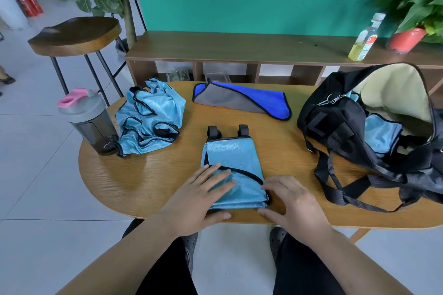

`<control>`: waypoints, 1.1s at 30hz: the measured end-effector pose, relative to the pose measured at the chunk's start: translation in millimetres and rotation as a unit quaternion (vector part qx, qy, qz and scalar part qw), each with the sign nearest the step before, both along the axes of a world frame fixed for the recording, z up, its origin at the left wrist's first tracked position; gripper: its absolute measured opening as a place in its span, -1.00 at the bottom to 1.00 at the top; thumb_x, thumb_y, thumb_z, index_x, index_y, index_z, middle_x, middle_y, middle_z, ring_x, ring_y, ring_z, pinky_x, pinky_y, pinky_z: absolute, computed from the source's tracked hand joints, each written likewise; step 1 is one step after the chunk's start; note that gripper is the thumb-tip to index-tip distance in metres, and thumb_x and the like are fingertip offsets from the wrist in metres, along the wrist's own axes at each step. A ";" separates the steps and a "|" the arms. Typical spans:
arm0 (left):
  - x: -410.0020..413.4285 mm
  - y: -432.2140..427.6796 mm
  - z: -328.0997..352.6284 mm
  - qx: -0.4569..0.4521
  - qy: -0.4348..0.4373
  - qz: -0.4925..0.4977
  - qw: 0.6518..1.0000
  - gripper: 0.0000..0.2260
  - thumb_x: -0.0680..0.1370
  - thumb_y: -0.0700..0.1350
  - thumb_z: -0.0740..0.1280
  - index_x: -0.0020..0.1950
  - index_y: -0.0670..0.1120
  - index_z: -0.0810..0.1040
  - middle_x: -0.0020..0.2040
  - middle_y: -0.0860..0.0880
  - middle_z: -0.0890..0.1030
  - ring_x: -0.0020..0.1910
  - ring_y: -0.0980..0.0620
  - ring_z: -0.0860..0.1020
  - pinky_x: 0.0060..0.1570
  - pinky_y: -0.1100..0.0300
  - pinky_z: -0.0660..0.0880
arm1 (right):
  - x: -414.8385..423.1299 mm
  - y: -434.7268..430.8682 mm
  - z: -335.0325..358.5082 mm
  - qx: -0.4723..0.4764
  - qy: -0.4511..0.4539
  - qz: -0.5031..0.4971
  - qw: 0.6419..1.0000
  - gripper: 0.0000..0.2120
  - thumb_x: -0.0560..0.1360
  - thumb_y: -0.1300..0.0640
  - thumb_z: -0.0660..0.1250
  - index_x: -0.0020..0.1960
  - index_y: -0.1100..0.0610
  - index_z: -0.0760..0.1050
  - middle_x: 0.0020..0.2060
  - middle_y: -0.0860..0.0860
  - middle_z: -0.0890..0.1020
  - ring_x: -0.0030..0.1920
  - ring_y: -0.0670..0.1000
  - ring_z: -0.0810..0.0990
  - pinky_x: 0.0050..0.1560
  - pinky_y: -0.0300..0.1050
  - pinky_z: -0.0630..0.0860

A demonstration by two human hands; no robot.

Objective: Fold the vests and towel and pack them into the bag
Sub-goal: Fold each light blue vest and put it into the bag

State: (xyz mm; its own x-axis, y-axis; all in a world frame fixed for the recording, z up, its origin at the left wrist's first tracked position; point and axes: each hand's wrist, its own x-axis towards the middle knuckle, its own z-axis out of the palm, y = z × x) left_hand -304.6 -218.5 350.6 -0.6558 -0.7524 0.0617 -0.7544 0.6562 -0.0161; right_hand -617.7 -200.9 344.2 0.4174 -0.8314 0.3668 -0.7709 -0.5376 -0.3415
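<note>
No legible text; bottle label [366, 45] too blurred

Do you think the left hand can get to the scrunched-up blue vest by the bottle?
Probably yes. The left hand rests on the folded vest, and only bare table lies between it and the crumpled vest; the shaker bottle stands off to the side.
</note>
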 end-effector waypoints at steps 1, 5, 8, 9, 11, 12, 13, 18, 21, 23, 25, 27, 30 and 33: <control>-0.6 1.1 -0.4 0.005 -0.002 0.001 1.000 -0.34 0.68 0.42 -0.05 0.72 0.13 0.09 0.73 0.04 0.02 0.70 -0.02 -0.16 0.67 -0.07 -0.09 | -1.2 -2.7 -0.2 0.007 0.014 0.036 0.999 -0.52 0.51 -0.17 0.54 0.36 -0.01 0.59 0.35 -0.18 0.55 0.40 -0.12 0.49 0.36 -0.09 0.51; -0.9 5.1 -6.3 0.011 -0.014 0.010 1.000 -0.45 0.74 0.31 -0.09 0.70 0.16 0.09 0.73 -0.02 0.02 0.71 -0.06 -0.11 0.66 -0.09 -0.02 | 0.7 -13.7 -13.2 -0.049 0.047 0.104 0.992 -0.73 0.62 -0.02 0.44 0.29 0.01 0.67 0.34 -0.11 0.63 0.43 -0.09 0.52 0.37 -0.01 0.55; 2.6 10.8 -7.4 0.005 -0.014 0.007 1.000 -0.51 0.77 0.24 -0.11 0.70 0.18 0.07 0.73 -0.01 -0.02 0.71 -0.06 -0.15 0.66 -0.05 -0.09 | -2.7 -13.9 -22.8 -0.108 0.056 0.130 0.984 -0.78 0.63 0.12 0.42 0.26 0.07 0.68 0.32 -0.01 0.66 0.39 -0.01 0.59 0.35 0.02 0.57; 3.7 13.9 -7.1 0.008 -0.011 0.002 1.000 -0.50 0.76 0.25 -0.11 0.70 0.19 0.07 0.74 -0.01 -0.04 0.70 -0.06 -0.17 0.65 -0.04 -0.12 | -4.5 -11.6 -23.8 -0.117 0.061 0.137 0.982 -0.74 0.61 0.17 0.45 0.29 0.09 0.67 0.34 0.02 0.64 0.41 0.01 0.57 0.39 0.01 0.54; 4.9 21.7 -6.2 0.017 0.001 -0.009 1.000 -0.47 0.74 0.30 -0.07 0.70 0.18 0.08 0.74 0.00 -0.06 0.70 -0.04 -0.20 0.65 -0.03 -0.13 | -6.0 -5.0 -21.3 -0.126 0.060 0.137 0.981 -0.71 0.59 0.22 0.47 0.30 0.11 0.66 0.34 0.03 0.64 0.41 0.00 0.57 0.43 -0.02 0.50; 5.1 25.0 -6.2 0.018 0.009 -0.012 1.000 -0.44 0.73 0.34 -0.04 0.70 0.18 0.10 0.74 0.01 -0.06 0.70 -0.03 -0.19 0.65 -0.03 -0.13 | -5.6 -2.2 -18.7 -0.129 0.050 0.130 0.982 -0.74 0.60 0.22 0.46 0.28 0.13 0.67 0.30 0.02 0.66 0.38 -0.01 0.59 0.42 -0.03 0.51; 4.9 28.1 -6.8 0.018 0.020 -0.011 1.000 -0.42 0.71 0.36 -0.01 0.70 0.17 0.12 0.73 0.04 -0.04 0.70 -0.01 -0.17 0.65 -0.01 -0.12 | -4.0 0.5 -15.1 -0.130 0.036 0.119 0.984 -0.78 0.61 0.21 0.44 0.25 0.13 0.68 0.25 0.00 0.68 0.33 -0.04 0.62 0.38 -0.04 0.53; 0.0 36.7 -11.3 0.019 0.120 0.005 0.993 -0.51 0.71 0.18 0.24 0.63 0.13 0.32 0.65 0.16 0.26 0.67 0.16 0.06 0.64 0.13 0.08 | 6.7 9.8 -4.1 -0.076 -0.064 0.053 0.994 -0.81 0.67 0.14 0.28 0.13 0.13 0.66 0.11 -0.07 0.67 0.17 -0.09 0.64 0.19 -0.06 0.59; -4.0 38.2 -5.0 0.055 0.205 0.030 0.977 -0.62 0.76 0.15 0.15 0.55 0.11 0.46 0.55 0.21 0.42 0.62 0.27 0.16 0.59 0.27 0.11 | 9.8 10.8 -1.4 -0.023 -0.109 0.041 0.993 -0.83 0.67 0.11 0.27 0.16 0.12 0.61 0.14 -0.10 0.61 0.22 -0.07 0.59 0.21 -0.05 0.56; -6.5 37.8 4.3 0.087 0.259 0.067 0.960 -0.62 0.77 0.17 0.10 0.51 0.11 0.49 0.48 0.21 0.51 0.55 0.32 0.28 0.51 0.30 0.24 | 8.1 12.6 1.9 0.038 -0.121 0.036 0.991 -0.75 0.66 -0.05 0.32 0.26 0.04 0.55 0.21 -0.18 0.57 0.28 -0.10 0.55 0.28 -0.15 0.50; -8.7 36.6 12.1 0.107 0.288 0.099 0.947 -0.63 0.76 0.18 0.09 0.47 0.14 0.51 0.31 0.19 0.62 0.33 0.28 0.51 0.28 0.31 0.45 | 6.4 13.5 4.0 0.107 -0.114 0.018 0.987 -0.53 0.57 -0.25 0.41 0.39 -0.07 0.46 0.28 -0.27 0.52 0.34 -0.19 0.50 0.33 -0.32 0.42; -10.4 32.4 18.5 0.117 0.308 0.119 0.936 -0.68 0.75 0.19 0.11 0.35 0.14 0.56 -0.09 0.13 0.66 -0.09 0.14 0.60 -0.14 0.25 0.49 | 9.3 11.1 3.4 0.122 -0.119 -0.011 0.985 -0.52 0.53 -0.24 0.47 0.38 -0.13 0.49 0.23 -0.31 0.57 0.26 -0.26 0.54 0.24 -0.36 0.46; -11.6 18.5 22.8 0.125 0.351 0.157 0.915 -0.70 0.73 0.23 0.15 -0.03 0.11 0.52 -0.39 0.05 0.47 -0.40 0.04 0.45 -0.39 0.19 0.29 | 21.4 -1.7 10.0 0.128 -0.188 -0.089 0.970 -0.76 0.56 -0.15 0.43 0.15 -0.06 0.63 -0.12 -0.26 0.67 -0.07 -0.19 0.65 -0.11 -0.31 0.54; -14.3 3.1 22.5 0.132 0.409 0.227 0.874 -0.63 0.69 0.25 0.23 -0.19 0.05 0.41 -0.41 0.06 0.39 -0.44 0.09 0.35 -0.39 0.17 0.24 | 32.6 -21.2 20.4 0.205 -0.222 -0.139 0.943 -0.75 0.59 -0.21 0.38 -0.05 -0.04 0.58 -0.26 -0.08 0.66 -0.22 -0.07 0.61 -0.29 -0.20 0.49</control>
